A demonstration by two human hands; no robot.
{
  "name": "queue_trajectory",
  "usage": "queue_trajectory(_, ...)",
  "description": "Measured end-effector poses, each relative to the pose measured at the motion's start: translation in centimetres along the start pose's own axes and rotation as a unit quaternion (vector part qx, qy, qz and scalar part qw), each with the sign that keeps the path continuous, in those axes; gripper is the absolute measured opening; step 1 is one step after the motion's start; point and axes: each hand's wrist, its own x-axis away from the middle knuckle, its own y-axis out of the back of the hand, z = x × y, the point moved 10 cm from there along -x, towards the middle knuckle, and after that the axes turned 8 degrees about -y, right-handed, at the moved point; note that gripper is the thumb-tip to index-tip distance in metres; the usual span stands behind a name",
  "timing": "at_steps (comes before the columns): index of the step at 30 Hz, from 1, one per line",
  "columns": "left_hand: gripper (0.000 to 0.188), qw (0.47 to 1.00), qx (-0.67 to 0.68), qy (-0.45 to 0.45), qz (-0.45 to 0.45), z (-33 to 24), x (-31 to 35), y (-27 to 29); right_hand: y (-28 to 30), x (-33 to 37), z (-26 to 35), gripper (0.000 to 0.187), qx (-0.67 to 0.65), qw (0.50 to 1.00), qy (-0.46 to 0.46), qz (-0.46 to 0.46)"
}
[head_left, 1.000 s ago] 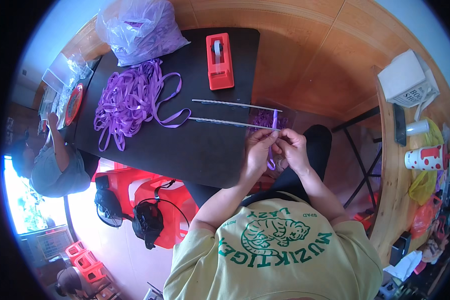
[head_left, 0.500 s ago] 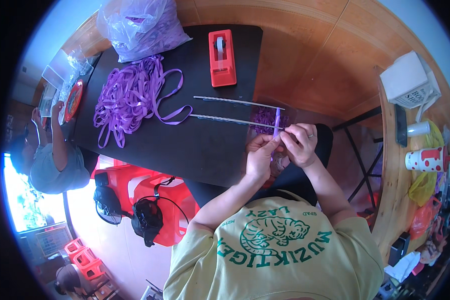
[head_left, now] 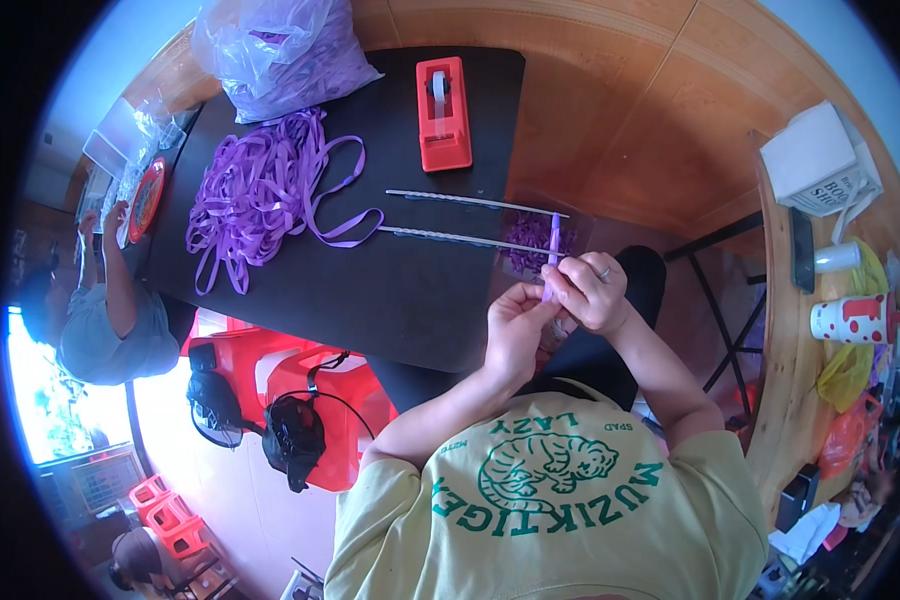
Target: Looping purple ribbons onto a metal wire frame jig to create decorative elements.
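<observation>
While left hand and right hand tightly pinch purple ribbon (rods just beyond), adjusting it seems underway, next needing steady tension.

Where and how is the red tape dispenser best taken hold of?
Probably best gripped by the long sides of the dispenser, coming from above: its long, narrow body looks easy to span there. That should spare the tape showing on top and clear the rods on its near side.
</observation>
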Motion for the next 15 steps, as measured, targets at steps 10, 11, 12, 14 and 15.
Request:
queue_trajectory(10, 0.012, 0.948, -0.209, 0.044, 0.234, -9.3, 5.2, -5.2, 1.9, -3.4, -1.8, 0.019, -0.184, 0.976, -0.112, -0.027)
queue_trajectory(11, 0.012, 0.938, -0.234, 0.032, 0.253, -11.2, 4.9, -6.6, 1.3, -3.5, -3.4, 0.018, -0.233, 0.958, -0.168, -0.013)
queue_trajectory(12, 0.013, 0.928, -0.26, 0.018, 0.267, -12.7, 4.1, -7.5, 0.7, -3.7, -4.5, 0.018, -0.286, 0.932, -0.22, 0.002)
queue_trajectory(14, 0.017, 0.867, -0.379, -0.111, 0.305, -15.8, 0.6, -9.6, -0.4, -3.9, -6.2, 0.012, -0.355, 0.886, -0.294, 0.051)
queue_trajectory(15, 0.018, 0.857, -0.406, -0.179, 0.261, -17.7, -1.6, -10.2, -2.3, -2.8, -7.9, 0.009, -0.412, 0.828, -0.373, 0.08)
